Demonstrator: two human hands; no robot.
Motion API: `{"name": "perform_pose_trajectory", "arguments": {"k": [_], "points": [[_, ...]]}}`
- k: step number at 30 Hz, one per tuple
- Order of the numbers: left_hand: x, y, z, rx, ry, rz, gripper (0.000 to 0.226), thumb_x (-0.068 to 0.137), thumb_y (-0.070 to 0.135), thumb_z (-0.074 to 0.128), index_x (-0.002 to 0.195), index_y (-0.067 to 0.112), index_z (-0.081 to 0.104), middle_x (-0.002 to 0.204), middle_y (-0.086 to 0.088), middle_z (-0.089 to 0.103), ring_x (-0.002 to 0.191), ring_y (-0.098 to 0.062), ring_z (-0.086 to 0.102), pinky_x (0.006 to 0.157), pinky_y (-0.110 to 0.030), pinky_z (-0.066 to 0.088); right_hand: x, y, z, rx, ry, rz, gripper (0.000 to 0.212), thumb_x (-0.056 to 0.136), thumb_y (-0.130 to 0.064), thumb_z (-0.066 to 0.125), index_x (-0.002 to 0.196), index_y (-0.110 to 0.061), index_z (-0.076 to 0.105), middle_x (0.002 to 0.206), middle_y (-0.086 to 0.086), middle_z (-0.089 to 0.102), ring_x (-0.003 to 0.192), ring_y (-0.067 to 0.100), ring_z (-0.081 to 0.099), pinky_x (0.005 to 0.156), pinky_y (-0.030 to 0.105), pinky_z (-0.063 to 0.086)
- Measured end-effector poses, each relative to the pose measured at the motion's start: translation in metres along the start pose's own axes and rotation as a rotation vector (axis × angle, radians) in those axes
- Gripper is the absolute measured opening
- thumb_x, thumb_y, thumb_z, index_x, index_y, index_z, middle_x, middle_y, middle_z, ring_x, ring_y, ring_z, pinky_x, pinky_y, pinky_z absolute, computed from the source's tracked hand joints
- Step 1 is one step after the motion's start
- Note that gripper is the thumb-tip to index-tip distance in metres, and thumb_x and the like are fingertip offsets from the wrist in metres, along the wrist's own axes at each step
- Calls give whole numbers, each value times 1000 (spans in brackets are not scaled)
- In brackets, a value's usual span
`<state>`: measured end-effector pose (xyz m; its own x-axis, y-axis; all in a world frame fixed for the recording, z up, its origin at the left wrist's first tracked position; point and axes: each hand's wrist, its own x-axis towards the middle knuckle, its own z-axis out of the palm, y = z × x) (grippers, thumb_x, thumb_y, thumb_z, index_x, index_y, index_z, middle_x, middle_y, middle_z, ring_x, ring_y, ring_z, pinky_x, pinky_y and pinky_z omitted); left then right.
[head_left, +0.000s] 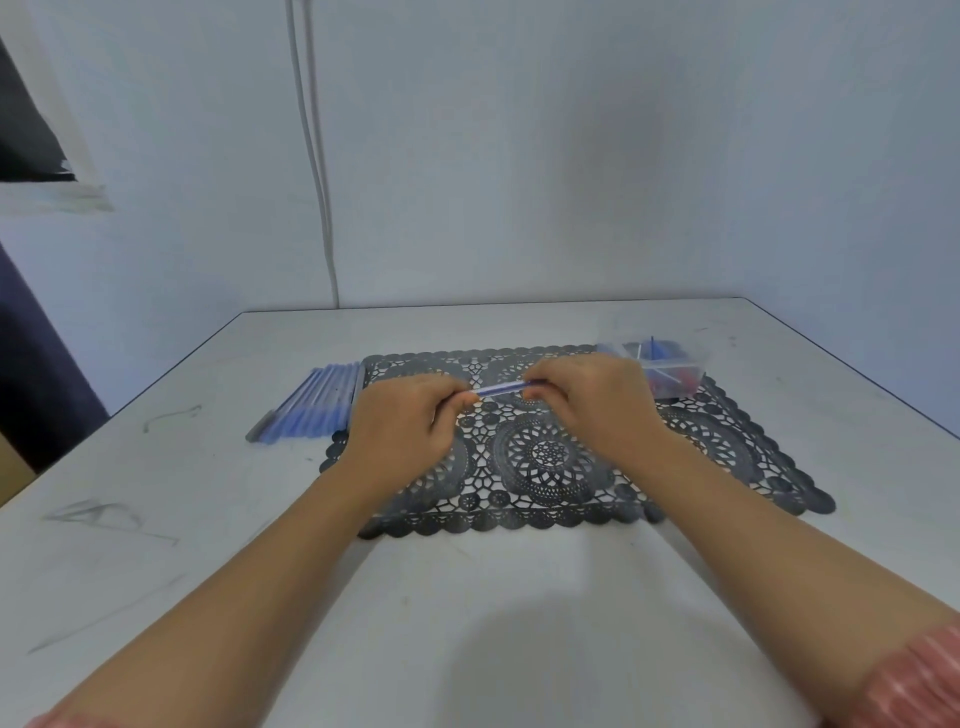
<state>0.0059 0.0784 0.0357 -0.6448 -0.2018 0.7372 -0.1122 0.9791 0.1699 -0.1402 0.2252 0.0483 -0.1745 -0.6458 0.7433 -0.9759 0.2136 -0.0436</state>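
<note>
Currently, the left grip (410, 421) and the right grip (587, 400) each pinch one end of a blue pen (501, 388), fingers curled round it. The pen is held roughly level over the far part of the black lace mat (727, 452) on the white worktop (467, 597). A row of blue pens (311, 405) lies beside the mat's left edge. A clear parts box (670, 364) stands at its far right corner.

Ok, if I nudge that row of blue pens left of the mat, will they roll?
Probably: the pens look slim and round, lying loose on the smooth table, so a sideways nudge likely scatters them. They seem light, stiff plastic, easy to lift.
</note>
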Motion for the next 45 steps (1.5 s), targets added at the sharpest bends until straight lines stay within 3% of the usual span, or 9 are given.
{"name": "perform_pose_trajectory", "arguments": {"k": [6,11,16,19,23,28,34,38,45], "points": [[0,0,-1,25,-40,-38,24,87,35,52,84,22,73,52,16,49,45,-4,43,42,-12,21,-2,-2,0,121,-98,91,15,83,-29,66,91,-17,70,79,-2,70,69,17,64,62,38,54],[-1,-4,2,13,-120,-56,33,88,40,46,84,20,71,54,12,55,47,-8,48,44,-23,39,-3,1,3,153,-124,98,8,82,-17,67,89,-15,71,79,1,69,69,17,61,64,40,54],[0,-6,2,-76,-181,-61,25,93,35,51,90,19,70,53,16,47,50,-1,45,48,-24,38,-2,-3,1,156,-61,53,27,71,-6,75,95,-17,69,79,-4,64,67,4,48,58,27,50],[-1,-5,1,-105,-182,-58,33,90,40,45,90,19,70,52,16,47,49,-1,44,47,-22,35,-2,-4,3,142,-53,38,38,71,-1,72,106,-15,68,85,2,61,69,11,53,53,26,48],[-1,-9,0,-114,-198,-66,31,93,40,46,91,19,69,55,13,50,51,-3,46,48,-25,39,-1,-3,5,91,-133,99,28,83,-18,66,111,-14,67,96,3,59,84,18,57,61,36,53],[-1,-17,2,-89,-232,-83,20,94,31,52,89,20,69,55,11,53,50,-2,45,47,-25,37,0,-2,3,55,-334,115,38,89,-40,54,122,-23,59,112,-6,57,98,8,52,75,24,47],[-1,-25,3,-74,-258,-109,19,94,29,53,90,21,69,54,11,51,49,-1,43,47,-21,30,0,-2,7,91,-317,105,28,94,-27,51,118,-19,64,103,-2,65,80,6,49,68,21,40],[-2,-23,3,-113,-257,-89,25,92,36,50,89,21,70,57,9,57,49,-3,45,47,-22,37,-1,-3,5,121,-271,109,25,91,-21,57,114,-17,66,100,1,64,81,6,49,71,25,47],[-4,-28,0,-130,-229,-111,15,92,32,56,87,27,70,49,13,49,49,-6,47,47,-15,27,-1,-5,4,111,-272,138,27,89,-12,54,113,-12,66,99,5,58,90,16,53,72,23,41]]}}
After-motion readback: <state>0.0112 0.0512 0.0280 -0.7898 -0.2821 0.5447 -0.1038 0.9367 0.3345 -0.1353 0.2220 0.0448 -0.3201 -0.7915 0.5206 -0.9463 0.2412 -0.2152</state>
